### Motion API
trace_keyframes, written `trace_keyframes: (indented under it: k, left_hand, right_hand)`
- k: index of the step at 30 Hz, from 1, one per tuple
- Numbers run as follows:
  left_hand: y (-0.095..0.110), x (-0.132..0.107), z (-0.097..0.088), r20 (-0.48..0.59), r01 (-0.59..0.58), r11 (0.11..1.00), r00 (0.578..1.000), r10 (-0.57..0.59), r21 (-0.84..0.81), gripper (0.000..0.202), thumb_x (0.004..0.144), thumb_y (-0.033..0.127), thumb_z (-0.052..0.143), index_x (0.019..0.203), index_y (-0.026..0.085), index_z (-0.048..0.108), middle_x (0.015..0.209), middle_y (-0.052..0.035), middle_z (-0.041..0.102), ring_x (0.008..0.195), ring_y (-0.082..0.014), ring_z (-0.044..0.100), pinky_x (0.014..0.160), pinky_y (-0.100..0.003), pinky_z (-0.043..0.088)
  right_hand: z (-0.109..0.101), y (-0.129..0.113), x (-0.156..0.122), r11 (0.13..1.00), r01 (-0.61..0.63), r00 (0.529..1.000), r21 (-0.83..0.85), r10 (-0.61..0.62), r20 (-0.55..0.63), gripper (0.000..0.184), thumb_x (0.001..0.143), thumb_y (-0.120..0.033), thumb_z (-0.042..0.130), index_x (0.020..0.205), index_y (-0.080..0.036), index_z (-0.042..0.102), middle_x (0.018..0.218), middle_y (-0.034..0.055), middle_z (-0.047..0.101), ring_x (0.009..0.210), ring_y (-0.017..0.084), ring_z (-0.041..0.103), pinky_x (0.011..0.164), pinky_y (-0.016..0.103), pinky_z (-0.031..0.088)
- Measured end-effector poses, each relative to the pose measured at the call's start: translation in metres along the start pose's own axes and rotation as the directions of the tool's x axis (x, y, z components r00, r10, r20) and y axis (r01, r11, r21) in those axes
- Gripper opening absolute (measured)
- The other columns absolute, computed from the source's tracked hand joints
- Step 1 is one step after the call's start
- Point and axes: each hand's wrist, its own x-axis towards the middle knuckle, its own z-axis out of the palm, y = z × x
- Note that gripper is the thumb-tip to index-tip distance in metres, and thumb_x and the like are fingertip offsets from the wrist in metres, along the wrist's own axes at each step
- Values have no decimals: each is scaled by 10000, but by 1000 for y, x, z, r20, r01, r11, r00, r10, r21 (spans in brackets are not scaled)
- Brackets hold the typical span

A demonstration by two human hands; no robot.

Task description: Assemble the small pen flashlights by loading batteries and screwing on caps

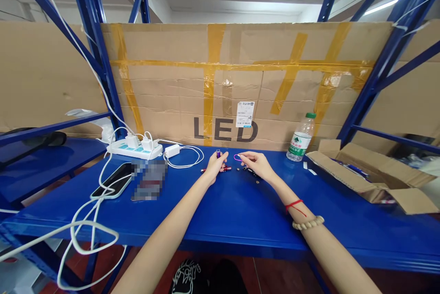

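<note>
My left hand [216, 166] is closed around a small purple cylinder [218, 153], whose top end sticks up above the fingers. Between the fingertips of my right hand [257, 163] is a thin purple loop [235, 156], held a little to the right of the cylinder. A slim red tube [225, 169] lies on the table, partly covered by my left hand. Under the right fingers rests a slim black piece [252, 171], partly hidden. Tiny brass-coloured bits [257, 182] lie near it, too small to name.
The blue table [240, 220] carries a power strip [134, 148] with white cables, a phone [113, 182] and a blurred dark flat object [149, 184] at left. At right stand a water bottle [301, 138] and an open cardboard box [369, 175]. Taped cardboard [172, 97] closes off the back.
</note>
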Motion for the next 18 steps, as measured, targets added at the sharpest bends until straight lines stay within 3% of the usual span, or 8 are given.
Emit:
trace_keyframes:
  k: [6,13,18]
  left_hand:
    - [-6,-1,1,70,-52,995,996,47,80,321,689,373,619,703,178,364,478,87,356,374,-23,334,359,-128,233]
    - [-9,2,1,93,-37,997,995,31,64,292,708,313,597,705,186,333,463,95,345,352,-23,322,349,-131,217]
    - [-6,-3,2,121,-96,987,989,80,131,301,754,419,520,696,168,363,549,52,434,385,-20,333,364,-142,239]
  right_hand:
    - [9,-7,-3,995,0,993,96,-12,116,426,699,-441,585,941,-96,648,639,53,657,534,113,550,549,243,457]
    - [11,-8,-5,991,123,990,-51,-119,77,367,665,-420,619,893,-141,686,772,69,684,557,126,559,553,259,457]
    - [14,-12,-6,999,40,997,8,-40,71,370,740,-451,520,788,-125,688,642,50,647,456,93,497,478,233,431]
